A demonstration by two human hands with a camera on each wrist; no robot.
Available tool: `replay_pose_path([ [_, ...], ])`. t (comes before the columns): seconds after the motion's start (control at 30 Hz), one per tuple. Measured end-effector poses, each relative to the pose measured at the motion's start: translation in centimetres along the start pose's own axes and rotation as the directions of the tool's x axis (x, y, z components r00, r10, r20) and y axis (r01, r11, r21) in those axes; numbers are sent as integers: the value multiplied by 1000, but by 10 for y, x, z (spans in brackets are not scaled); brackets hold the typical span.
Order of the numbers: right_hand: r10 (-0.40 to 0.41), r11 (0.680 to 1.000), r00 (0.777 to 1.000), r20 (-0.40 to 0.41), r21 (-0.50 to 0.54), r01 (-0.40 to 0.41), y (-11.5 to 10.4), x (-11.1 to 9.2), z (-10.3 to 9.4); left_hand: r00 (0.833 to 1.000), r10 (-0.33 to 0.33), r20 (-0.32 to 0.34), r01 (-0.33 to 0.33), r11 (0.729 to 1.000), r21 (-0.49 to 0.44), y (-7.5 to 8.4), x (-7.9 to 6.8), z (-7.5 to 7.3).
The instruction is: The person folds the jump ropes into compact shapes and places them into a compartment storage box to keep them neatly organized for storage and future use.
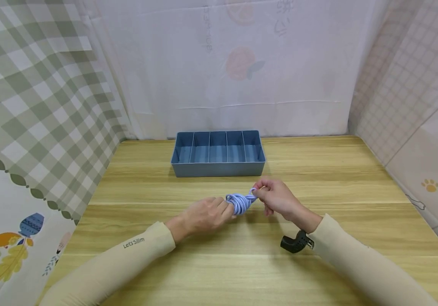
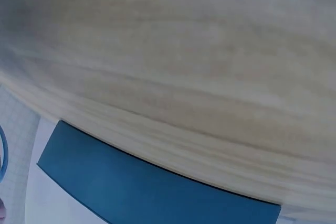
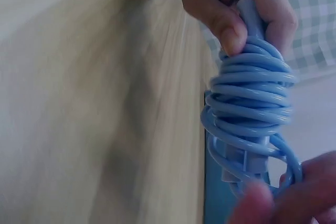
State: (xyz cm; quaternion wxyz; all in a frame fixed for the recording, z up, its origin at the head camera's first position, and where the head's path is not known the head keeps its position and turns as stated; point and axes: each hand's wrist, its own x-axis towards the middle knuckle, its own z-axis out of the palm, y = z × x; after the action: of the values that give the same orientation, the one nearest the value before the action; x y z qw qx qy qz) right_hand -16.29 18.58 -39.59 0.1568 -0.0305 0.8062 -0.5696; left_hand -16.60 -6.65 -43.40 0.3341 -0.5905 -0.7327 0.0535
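A light blue jump rope [image 1: 240,203] is held above the table, its cord wound in several turns around its handles [image 3: 252,17]. My left hand [image 1: 210,213] grips one end of the bundle, thumb and fingers around a handle, as the right wrist view shows. At the other end my right hand [image 1: 278,196] pinches a loop of the cord [image 3: 291,161] between thumb and fingers. Two handle ends poke out of the coils there. In the left wrist view only a sliver of blue cord [image 2: 3,153] shows at the left edge.
A blue-grey tray [image 1: 219,170] with several compartments stands at the back of the wooden table [image 1: 318,170], just beyond the hands. Patterned cloths hang at the back [image 1: 188,85] and both sides. A black wrist mount [image 1: 295,243] hangs under the right wrist.
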Motion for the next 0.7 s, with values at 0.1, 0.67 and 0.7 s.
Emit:
replay_pose_path([
  [0.1,-103,976,991,-87,-200,83,-1,-1,2,998,-53,23,54,998,-36,3,1,0],
  [0.67,-747,596,658,-92,-533,601,7,-7,34,763,-609,216,624,607,-492,16,21,-6],
  [0.7,-761,577,643,-87,-542,611,9,-7,35,740,-633,227,643,568,-514,16,22,-6],
])
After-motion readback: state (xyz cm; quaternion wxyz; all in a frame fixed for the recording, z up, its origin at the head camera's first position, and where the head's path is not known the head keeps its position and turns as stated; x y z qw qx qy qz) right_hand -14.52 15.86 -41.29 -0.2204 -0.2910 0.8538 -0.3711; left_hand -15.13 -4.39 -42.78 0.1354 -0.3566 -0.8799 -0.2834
